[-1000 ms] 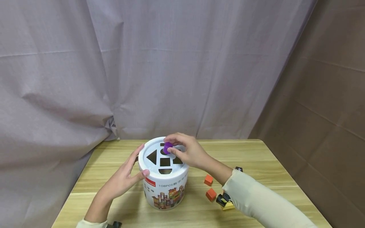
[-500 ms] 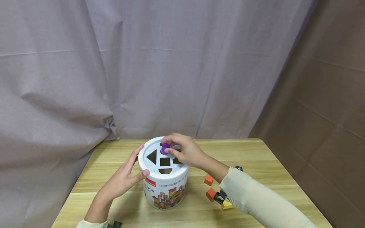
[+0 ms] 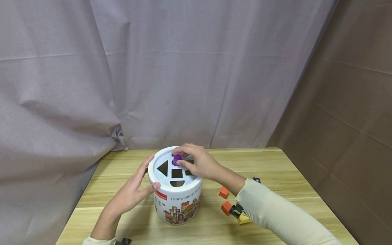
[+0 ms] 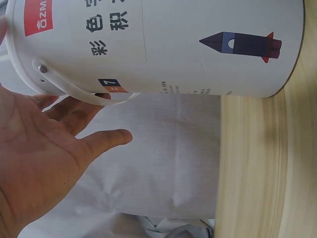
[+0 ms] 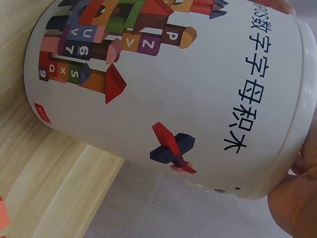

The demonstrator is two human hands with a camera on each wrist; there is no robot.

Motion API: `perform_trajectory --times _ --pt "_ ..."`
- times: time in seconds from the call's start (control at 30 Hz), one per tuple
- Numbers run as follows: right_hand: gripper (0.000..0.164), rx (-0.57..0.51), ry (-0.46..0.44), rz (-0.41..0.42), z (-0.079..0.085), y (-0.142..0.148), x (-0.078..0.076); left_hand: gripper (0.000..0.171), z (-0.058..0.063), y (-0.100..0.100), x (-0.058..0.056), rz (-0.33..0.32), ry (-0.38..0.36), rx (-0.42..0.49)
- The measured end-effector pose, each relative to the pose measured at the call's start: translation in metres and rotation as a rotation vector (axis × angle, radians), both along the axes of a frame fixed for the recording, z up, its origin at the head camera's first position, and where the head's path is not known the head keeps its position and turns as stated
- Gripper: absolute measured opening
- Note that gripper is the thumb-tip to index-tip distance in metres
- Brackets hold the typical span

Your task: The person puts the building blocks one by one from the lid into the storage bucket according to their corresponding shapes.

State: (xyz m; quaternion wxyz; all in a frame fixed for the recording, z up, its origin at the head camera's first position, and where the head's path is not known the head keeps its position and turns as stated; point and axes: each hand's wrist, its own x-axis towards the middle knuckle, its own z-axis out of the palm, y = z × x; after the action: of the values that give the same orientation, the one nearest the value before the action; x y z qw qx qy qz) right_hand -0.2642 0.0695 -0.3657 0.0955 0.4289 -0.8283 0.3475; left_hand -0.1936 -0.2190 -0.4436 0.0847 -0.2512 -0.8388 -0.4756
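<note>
Backdrop: grey cloth (image 3: 183, 68) hangs in folds, bunched at 10 o'clock from the bucket; brown cloth (image 3: 352, 119) hangs at 2 o'clock.
Table: pale wooden top (image 3: 92, 204) with visible grain.
Bucket: a white printed bucket (image 3: 179, 204) stands upright on the table; its wall shows a building of coloured blocks, a rocket in the left wrist view and a plane in the right wrist view. A white handle (image 4: 64, 87) curves along its side.
Lid: the white lid (image 3: 160, 158) is on, with a triangular hole (image 3: 163, 168) at 9 o'clock, an arched hole (image 3: 177, 183) at 6 and a square hole (image 3: 177, 173) near the middle.
Purple block: the purple block (image 3: 177, 160) is at the round hole (image 3: 173, 163), towards 12 o'clock on the lid — whether part of it sits inside, I cannot tell.
Right hand: the right hand (image 3: 200, 163) reaches in from 4 o'clock, pinching the purple block between thumb and fingers.
Left hand: the left hand (image 3: 133, 192) rests at the rim, fingers extended at 9 o'clock and thumb at 8 — steadying contact, not clenched.
Loose blocks: two orange blocks (image 3: 226, 207) lie at 3 to 4 o'clock from the bucket; a dark block (image 3: 235, 211) and a yellow block (image 3: 244, 218) are just beside the nearer one, by the pale sleeve (image 3: 275, 207).
</note>
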Motion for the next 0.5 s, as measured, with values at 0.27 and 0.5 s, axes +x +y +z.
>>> perform_trajectory --times 0.27,0.5 --pt "0.035 -0.034 -0.002 0.009 0.000 0.002 0.000 0.098 0.000 0.000 0.000 0.000 0.000 0.001" --pt "0.035 -0.049 0.030 -0.017 0.005 0.011 0.003 0.098 -0.001 -0.001 -0.002 -0.005 0.003 0.003"
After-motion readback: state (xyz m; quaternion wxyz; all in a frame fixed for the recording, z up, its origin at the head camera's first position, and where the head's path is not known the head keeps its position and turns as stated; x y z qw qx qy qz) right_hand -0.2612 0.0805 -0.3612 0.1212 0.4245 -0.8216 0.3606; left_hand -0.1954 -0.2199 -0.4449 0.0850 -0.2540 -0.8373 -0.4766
